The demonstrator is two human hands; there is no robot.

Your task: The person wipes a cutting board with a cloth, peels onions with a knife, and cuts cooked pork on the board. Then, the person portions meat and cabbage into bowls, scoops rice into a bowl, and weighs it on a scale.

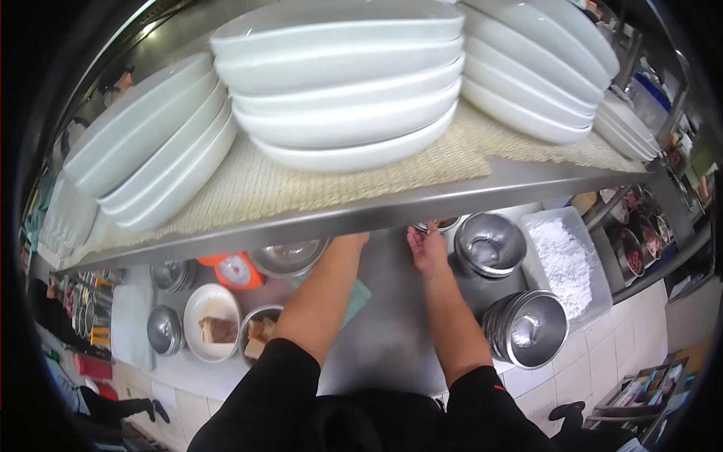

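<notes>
Both of my arms reach forward over the steel counter [392,316], under the edge of a raised shelf. My right hand [428,245] is at a metal bowl [449,224] partly covered by the shelf; its fingers are bent at the rim, and the thumb side is over the bowl. Most of my left hand [363,238] is hidden behind the shelf edge, beside a large metal bowl [290,256]; only its near part shows. Under my left forearm lies a green cloth [355,301]. Stacked metal bowls [491,245] stand just right of my right hand.
White dishes [343,113] are stacked on the shelf [482,197] above my hands. At left are an orange scale [239,271], a white bowl [197,348] with a brown block, and metal bowls. A tub of white powder [600,290] and stacked bowls [536,331] stand at right.
</notes>
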